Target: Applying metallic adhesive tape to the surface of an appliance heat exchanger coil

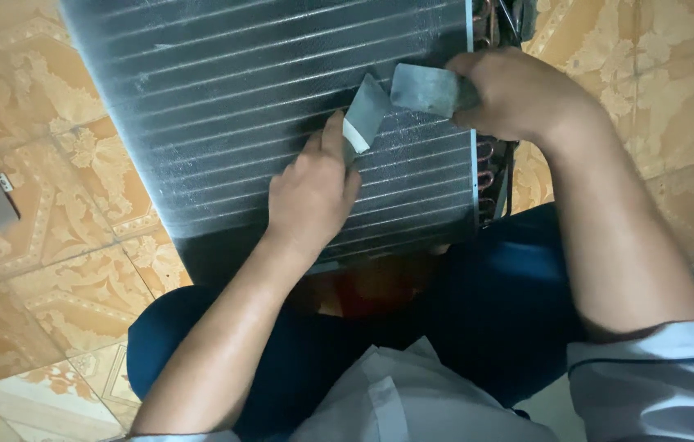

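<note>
a wide finned metal coil panel (265, 106), ribbed with fine straight rows, leans on the patterned tile floor (60, 270) against dark blue trousers (494, 303). across its lower right face runs a grey tape strip (400, 98), long axis sideways, creased mid-length. the right hand (511, 94) is pinched shut on its right end, the left hand (314, 192) on its left.

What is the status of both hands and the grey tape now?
Left hand pinches grey tape end, right hand holds other part. Tape stretched over finned coil. Nothing in the way.
</note>
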